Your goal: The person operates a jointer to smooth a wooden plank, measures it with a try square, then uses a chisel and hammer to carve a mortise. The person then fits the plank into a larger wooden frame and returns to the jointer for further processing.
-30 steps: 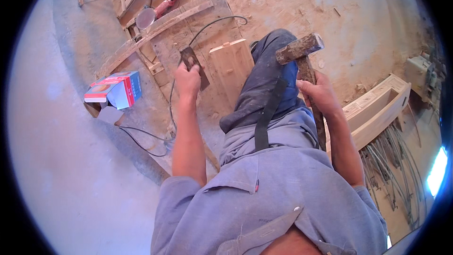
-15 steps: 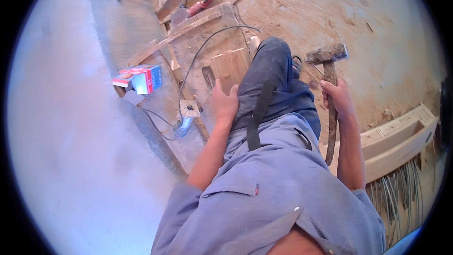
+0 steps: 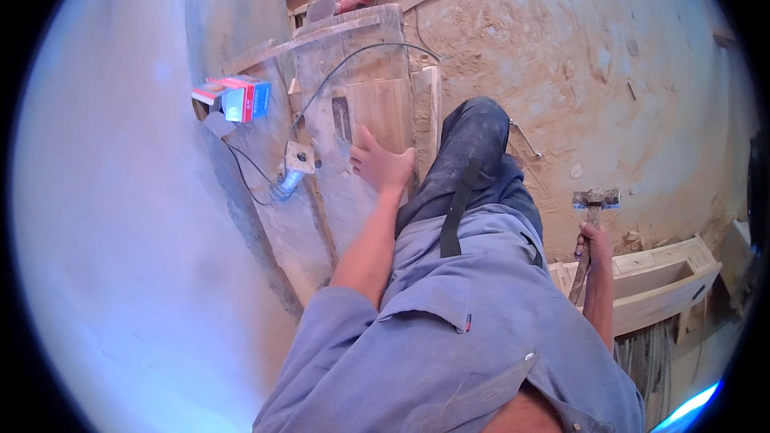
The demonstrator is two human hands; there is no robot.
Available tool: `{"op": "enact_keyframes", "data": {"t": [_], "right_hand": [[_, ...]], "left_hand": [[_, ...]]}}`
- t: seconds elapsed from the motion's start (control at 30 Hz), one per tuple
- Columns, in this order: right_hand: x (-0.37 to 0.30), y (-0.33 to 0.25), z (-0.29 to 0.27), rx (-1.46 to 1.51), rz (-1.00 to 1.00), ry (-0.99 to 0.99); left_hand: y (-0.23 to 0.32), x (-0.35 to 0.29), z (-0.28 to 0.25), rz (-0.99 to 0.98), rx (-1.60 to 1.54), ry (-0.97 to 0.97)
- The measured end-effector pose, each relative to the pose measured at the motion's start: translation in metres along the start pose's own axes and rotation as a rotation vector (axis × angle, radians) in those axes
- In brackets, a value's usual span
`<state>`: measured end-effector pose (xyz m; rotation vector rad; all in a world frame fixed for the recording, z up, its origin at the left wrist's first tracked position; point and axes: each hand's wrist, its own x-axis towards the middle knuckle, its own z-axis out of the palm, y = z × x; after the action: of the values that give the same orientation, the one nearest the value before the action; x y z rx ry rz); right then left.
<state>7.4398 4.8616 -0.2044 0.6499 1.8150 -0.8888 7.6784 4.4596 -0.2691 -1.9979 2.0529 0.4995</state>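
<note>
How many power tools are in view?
2: the red grinder beyond the long wood strip, and the blue tool with a square base left of the left hand. More may be hidden.

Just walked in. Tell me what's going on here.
A person's right hand grips a dusty metal-headed hammer with a wooden handle, its head uppermost in the view. The left hand is open, with no object visible in its grasp, near a dark oblong piece with a lighter middle and a pale rectangular wooden panel. Left of that hand is a corded tool with a square pale base.
</note>
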Motion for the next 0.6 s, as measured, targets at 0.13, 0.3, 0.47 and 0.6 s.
{"op": "enact_keyframes", "data": {"t": [0.13, 0.3, 0.47, 0.6], "right_hand": [[0.005, -0.003, -0.005, 0.014, 0.031, -0.063], [-0.015, -0.047, 0.028, -0.059, -0.012, -0.115], [-0.01, -0.065, 0.04, -0.221, -0.118, -0.151], [-0.007, -0.075, 0.04, -0.279, -0.126, -0.18]], "left_hand": [[-0.031, -0.001, 0.0, 0.221, -0.229, -0.118], [-0.082, 0.024, 0.009, 0.298, -0.725, -0.434], [-0.092, 0.008, -0.018, 0.105, -0.79, -0.463], [-0.096, -0.054, -0.013, 0.204, -0.063, 0.057]]}}
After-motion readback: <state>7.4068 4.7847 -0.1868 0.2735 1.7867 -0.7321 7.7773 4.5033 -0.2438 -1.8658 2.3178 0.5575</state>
